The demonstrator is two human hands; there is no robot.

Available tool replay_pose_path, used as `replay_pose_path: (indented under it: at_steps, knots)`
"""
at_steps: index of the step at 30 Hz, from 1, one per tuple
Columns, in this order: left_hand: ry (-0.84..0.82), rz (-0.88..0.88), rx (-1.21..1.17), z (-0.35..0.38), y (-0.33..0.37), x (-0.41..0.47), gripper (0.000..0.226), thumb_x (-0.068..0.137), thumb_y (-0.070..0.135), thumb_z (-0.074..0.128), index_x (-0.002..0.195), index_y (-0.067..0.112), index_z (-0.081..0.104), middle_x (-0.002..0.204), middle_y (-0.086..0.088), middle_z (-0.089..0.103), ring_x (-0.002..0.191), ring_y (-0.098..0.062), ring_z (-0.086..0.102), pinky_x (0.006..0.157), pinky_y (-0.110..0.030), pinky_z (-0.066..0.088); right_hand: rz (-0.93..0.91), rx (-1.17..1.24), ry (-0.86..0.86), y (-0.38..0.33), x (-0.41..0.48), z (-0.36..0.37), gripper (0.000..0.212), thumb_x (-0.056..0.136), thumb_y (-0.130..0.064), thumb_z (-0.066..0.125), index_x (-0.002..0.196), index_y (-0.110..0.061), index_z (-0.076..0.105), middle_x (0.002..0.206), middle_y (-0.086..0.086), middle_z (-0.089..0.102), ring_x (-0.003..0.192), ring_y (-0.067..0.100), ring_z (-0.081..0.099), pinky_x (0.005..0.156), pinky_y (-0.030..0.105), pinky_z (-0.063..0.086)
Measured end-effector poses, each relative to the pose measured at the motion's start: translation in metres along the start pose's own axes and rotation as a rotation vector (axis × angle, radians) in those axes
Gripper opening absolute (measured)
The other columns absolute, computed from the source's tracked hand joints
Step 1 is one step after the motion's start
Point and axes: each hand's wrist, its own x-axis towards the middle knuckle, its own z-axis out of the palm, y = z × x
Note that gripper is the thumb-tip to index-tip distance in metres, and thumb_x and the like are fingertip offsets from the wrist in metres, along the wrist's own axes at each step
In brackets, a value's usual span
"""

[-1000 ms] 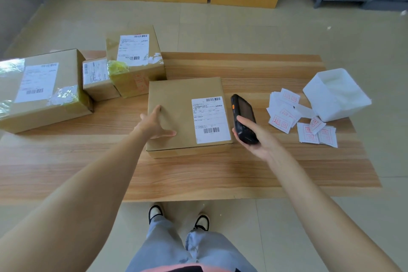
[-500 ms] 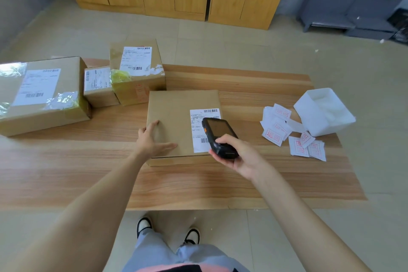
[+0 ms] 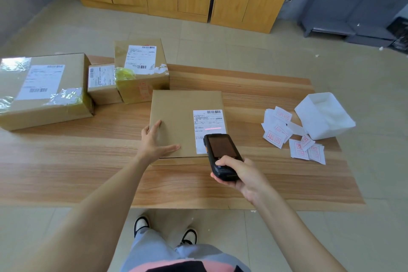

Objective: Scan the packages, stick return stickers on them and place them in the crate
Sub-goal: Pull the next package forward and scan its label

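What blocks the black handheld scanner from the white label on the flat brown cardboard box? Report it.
Nothing visible. The right hand holds the black handheld scanner over the near edge of the white label; a red scan line falls on the label. The left hand rests on the flat brown cardboard box, left of the label.

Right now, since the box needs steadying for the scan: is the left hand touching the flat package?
Touching. The head view shows the left hand resting flat on the flat package, at its near left corner.
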Motion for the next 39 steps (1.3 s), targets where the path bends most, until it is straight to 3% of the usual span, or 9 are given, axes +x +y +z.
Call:
replay_pose_path:
  at_steps: [4,7,10,23,30,39]
  knots:
    - [0.012,0.009,0.013,0.001,-0.004,-0.002,0.111,0.057,0.041,0.089,0.146,0.035,0.023,0.150,-0.002,0.013,0.135,-0.024,0.029,0.110,-0.041,0.035,-0.009,-0.029,-0.003,0.007,-0.007,0.001,0.052,0.070,0.006,0.073,0.116,0.001,0.048,0.102,0.026,0.062,0.065,0.033,0.069,0.050,0.028,0.056]
    - [0.013,0.006,0.026,0.002,-0.004,-0.003,0.110,0.058,0.042,0.088,0.146,0.035,0.022,0.151,-0.003,0.011,0.136,-0.025,0.027,0.112,-0.042,0.033,-0.023,-0.038,-0.010,0.014,-0.010,-0.001,0.061,0.070,0.007,0.071,0.123,-0.009,0.046,0.116,0.025,0.059,0.076,0.036,0.067,0.051,0.029,0.055]
    - [0.013,0.008,0.026,0.001,-0.004,-0.003,0.109,0.059,0.041,0.087,0.146,0.035,0.022,0.151,-0.004,0.010,0.136,-0.026,0.026,0.112,-0.042,0.032,-0.048,-0.043,-0.017,0.020,-0.011,-0.003,0.071,0.069,0.008,0.071,0.128,-0.020,0.044,0.115,0.017,0.060,0.073,0.034,0.068,0.053,0.030,0.055]
    - [0.004,-0.005,0.065,0.001,0.000,-0.005,0.110,0.060,0.043,0.086,0.147,0.034,0.019,0.153,-0.004,0.009,0.137,-0.027,0.026,0.113,-0.045,0.031,-0.068,-0.048,-0.062,0.034,-0.011,-0.009,0.077,0.068,0.008,0.072,0.131,-0.025,0.042,0.104,0.014,0.063,0.063,0.031,0.069,0.054,0.032,0.056]
    - [-0.003,-0.008,0.054,0.000,0.000,-0.006,0.109,0.061,0.041,0.086,0.148,0.034,0.020,0.152,-0.004,0.009,0.137,-0.027,0.026,0.112,-0.045,0.033,-0.182,-0.042,-0.078,0.026,-0.001,-0.013,0.079,0.069,0.006,0.074,0.130,-0.030,0.040,0.115,0.008,0.061,0.093,0.039,0.067,0.059,0.032,0.057]
    - [-0.004,-0.009,0.075,-0.001,-0.001,-0.007,0.109,0.062,0.044,0.085,0.148,0.034,0.019,0.152,-0.003,0.009,0.136,-0.024,0.027,0.113,-0.040,0.031,-0.276,-0.072,0.107,0.016,0.045,-0.056,0.088,0.068,-0.002,0.079,0.134,-0.038,0.032,0.117,0.004,0.059,0.096,0.034,0.068,0.067,0.035,0.059]
